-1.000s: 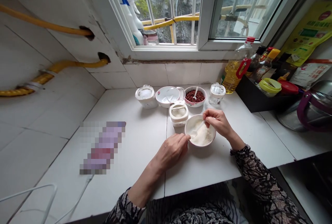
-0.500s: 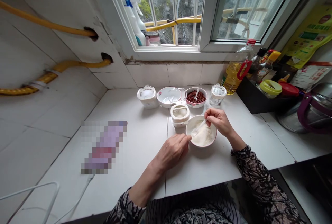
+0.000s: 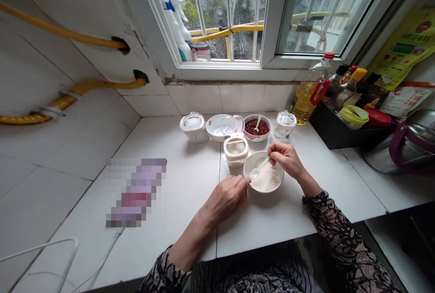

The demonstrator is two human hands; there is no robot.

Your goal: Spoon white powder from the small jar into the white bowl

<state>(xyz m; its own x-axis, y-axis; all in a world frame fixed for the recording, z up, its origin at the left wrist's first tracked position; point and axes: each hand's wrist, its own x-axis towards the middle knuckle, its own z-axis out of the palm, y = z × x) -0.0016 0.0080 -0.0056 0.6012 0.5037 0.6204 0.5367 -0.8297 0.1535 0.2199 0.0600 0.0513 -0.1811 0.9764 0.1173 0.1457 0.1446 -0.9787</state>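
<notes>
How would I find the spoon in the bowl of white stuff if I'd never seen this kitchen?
Under the window runs a white counter, and on it, nearest the person, sits a bowl of white grainy stuff. The spoon slants into that bowl, pinched by the right hand. Unlike the other spoon, resting among dark red beans, it is held.

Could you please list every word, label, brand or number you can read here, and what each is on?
No text can be read with certainty.
Yellow-green pouch: printed characters, too blurred.
White packet: red characters, too blurred.
Yellow-capped bottle: label too small.
Oil bottle: green label partly visible, illegible.
Front white bowl, white spoon: no lettering visible.
</notes>
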